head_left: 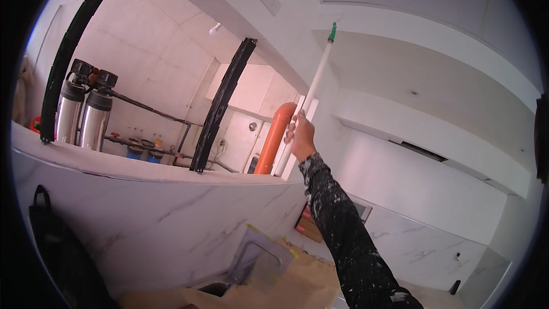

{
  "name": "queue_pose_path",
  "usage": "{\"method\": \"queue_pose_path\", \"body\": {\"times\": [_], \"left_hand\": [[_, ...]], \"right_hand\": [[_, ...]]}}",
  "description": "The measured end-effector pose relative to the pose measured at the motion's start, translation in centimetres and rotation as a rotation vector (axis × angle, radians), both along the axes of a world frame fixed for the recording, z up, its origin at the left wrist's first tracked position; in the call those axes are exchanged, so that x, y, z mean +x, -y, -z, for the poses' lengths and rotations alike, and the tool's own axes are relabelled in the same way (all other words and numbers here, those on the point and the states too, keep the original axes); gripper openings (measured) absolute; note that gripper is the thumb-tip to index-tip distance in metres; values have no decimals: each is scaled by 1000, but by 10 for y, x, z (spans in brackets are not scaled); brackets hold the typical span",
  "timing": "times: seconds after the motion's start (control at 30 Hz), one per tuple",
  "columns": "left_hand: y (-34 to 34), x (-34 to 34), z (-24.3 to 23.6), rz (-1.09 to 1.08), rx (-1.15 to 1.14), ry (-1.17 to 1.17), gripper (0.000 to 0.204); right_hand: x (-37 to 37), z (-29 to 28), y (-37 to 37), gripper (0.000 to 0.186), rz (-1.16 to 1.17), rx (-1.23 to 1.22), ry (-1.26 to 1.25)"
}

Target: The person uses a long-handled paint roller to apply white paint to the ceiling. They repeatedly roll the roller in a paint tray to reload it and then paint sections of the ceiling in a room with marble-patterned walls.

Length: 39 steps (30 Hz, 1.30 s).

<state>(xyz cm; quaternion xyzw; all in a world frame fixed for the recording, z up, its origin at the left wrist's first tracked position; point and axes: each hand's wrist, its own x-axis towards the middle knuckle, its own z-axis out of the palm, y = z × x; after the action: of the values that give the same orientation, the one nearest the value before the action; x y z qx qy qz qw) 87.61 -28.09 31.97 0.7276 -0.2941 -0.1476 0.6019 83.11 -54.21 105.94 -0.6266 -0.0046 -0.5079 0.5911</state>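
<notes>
My right hand is raised at arm's length, its fingers wrapped round a long white pole. The sleeve on that arm is dark and speckled with white paint. A green end piece tops the pole, close to the lower edge of a white ceiling beam; whether they touch cannot be made out. Just left of the hand, an orange pipe bends at its top behind the wall opening. My left hand is out of view.
Black upright posts stand on the ledge of the opening. Behind them are steel cylinders and dark pipes. Below, brown sheeting covers a counter beside a sink. A black bag hangs at lower left.
</notes>
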Motion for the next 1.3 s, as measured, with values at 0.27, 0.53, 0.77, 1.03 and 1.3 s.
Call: {"method": "queue_pose_path", "body": {"times": [0.27,0.53,0.77,1.03,1.3], "left_hand": [[-11,-16,-39,-90,420,299,34],[-25,-19,-91,-62,396,126,38],[-24,-18,-81,-101,363,199,36],[-23,-19,-85,-122,308,203,31],[-15,-7,-56,-74,219,104,30]], "right_hand": [[51,53,0,37,91,57,6],[92,-24,20,37,59,-14,100],[102,63,33,37,119,-4,56],[129,18,9,38,95,-172,137],[135,11,27,40,150,-217,157]]}}
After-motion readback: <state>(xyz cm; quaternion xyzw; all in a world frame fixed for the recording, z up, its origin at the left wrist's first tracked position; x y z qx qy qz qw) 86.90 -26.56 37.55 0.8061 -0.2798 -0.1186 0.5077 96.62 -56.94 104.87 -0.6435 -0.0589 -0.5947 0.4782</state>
